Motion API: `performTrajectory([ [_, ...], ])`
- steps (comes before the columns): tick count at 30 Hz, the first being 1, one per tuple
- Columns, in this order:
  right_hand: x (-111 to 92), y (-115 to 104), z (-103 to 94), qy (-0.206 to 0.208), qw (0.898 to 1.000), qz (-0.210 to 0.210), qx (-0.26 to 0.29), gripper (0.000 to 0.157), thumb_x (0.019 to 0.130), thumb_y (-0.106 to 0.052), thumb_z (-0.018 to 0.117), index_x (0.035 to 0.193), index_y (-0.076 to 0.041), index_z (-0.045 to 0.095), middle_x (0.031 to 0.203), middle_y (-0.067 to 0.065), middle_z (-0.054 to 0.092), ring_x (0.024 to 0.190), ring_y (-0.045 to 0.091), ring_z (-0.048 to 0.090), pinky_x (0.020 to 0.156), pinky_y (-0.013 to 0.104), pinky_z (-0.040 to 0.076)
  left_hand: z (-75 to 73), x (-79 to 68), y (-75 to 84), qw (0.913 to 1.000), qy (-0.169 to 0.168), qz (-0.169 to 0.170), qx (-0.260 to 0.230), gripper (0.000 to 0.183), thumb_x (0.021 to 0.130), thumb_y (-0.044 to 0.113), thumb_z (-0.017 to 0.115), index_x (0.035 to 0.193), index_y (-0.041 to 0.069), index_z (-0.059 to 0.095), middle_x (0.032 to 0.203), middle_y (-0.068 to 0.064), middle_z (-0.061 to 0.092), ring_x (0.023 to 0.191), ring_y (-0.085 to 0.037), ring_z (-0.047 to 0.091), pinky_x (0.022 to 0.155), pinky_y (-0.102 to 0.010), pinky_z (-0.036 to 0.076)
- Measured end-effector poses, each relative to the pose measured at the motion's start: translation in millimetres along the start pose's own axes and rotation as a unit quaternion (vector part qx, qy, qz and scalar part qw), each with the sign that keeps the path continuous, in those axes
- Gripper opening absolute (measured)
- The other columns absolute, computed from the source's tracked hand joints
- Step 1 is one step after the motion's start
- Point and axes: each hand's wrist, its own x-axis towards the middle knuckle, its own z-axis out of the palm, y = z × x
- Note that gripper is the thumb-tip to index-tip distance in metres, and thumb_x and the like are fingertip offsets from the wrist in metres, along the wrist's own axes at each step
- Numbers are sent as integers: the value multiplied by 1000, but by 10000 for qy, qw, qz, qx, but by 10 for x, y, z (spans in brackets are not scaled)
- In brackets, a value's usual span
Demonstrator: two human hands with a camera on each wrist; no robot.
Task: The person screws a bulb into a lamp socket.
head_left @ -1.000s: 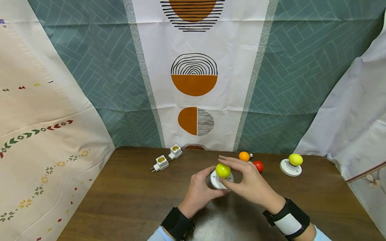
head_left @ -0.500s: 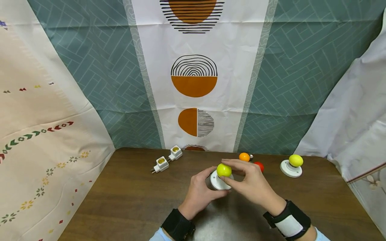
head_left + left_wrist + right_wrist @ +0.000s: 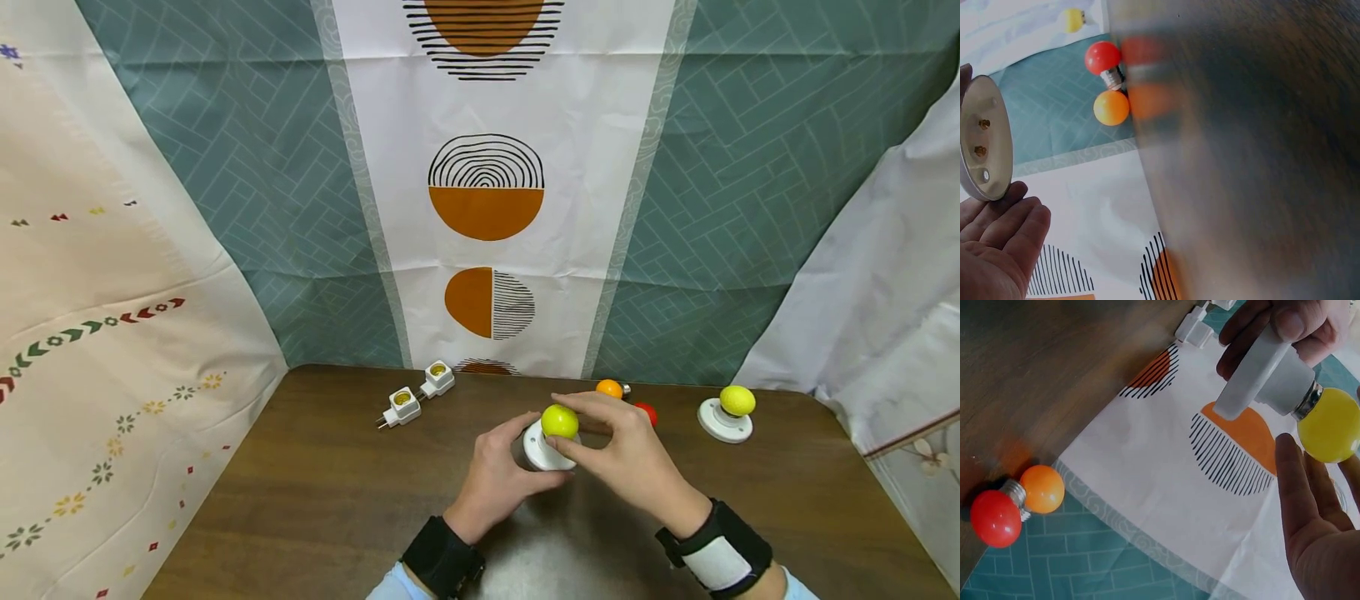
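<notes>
In the head view my left hand [image 3: 495,475] grips a white round lamp holder [image 3: 540,452] by its base, with the thumb at the near side and fingers at the far side. A yellow light bulb [image 3: 559,422] sits in its socket, and a strip of metal screw cap [image 3: 1308,401] shows between them in the right wrist view. My right hand [image 3: 630,454] has its thumb and fingers about the bulb, pinching it. The left wrist view shows the holder's hollow underside [image 3: 997,134] with brass screws, tipped up off the table.
An orange bulb [image 3: 609,388] and a red bulb [image 3: 647,412] lie behind my right hand. Another holder [image 3: 724,421] with a yellow bulb [image 3: 737,400] stands at the right. Two white plug-in sockets [image 3: 403,407] lie at the back left of the wooden table [image 3: 322,492].
My right hand's thumb has shifted slightly up on the yellow bulb and its fingers have drawn in behind it. The left hand holds the lamp holder in nearly the same place.
</notes>
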Motion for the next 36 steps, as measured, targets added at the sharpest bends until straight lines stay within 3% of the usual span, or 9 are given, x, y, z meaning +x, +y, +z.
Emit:
performTrajectory([
  [7,-32,282,35,-165,9994,217,-191,50,73,-15,78,120,-22,61,123,-13,54,111,8,51,80,27,46,9,4,-9,10000,7,28,51,73,66,57,75,127,23,53,120,14,54,104,-3,52,86,-33,44],
  [16,-30,337,53,351,9994,-55,-48,44,71,-26,80,112,-25,64,107,-8,62,96,8,59,71,27,49,10,10,14,10000,35,71,8,71,66,55,76,126,25,53,121,14,54,106,-4,51,87,-32,43],
  [21,-33,320,66,457,9989,74,-15,48,68,-33,81,112,-25,64,106,-10,62,91,8,60,70,28,50,10,17,26,10000,23,77,8,72,66,55,76,127,25,53,122,14,53,109,-5,50,89,-33,42],
  [27,-28,302,39,230,9995,98,-173,60,70,-36,79,125,-26,57,121,-11,56,98,8,59,76,31,49,9,19,15,10000,28,94,12,73,65,56,76,127,24,54,120,14,54,107,-4,51,87,-36,44],
  [31,-20,307,14,-154,9993,-91,-337,58,76,-34,75,129,-24,53,131,-10,49,115,10,48,85,31,44,13,17,1,9999,25,113,36,73,65,57,76,127,25,53,120,14,54,105,-4,52,85,-33,45],
  [36,-27,314,21,-449,9985,-113,-288,54,79,-23,73,129,-25,53,131,-12,48,117,9,47,87,28,42,18,12,-8,9999,-14,149,-10,72,66,57,75,127,24,53,120,14,54,104,-3,52,85,-29,44],
])
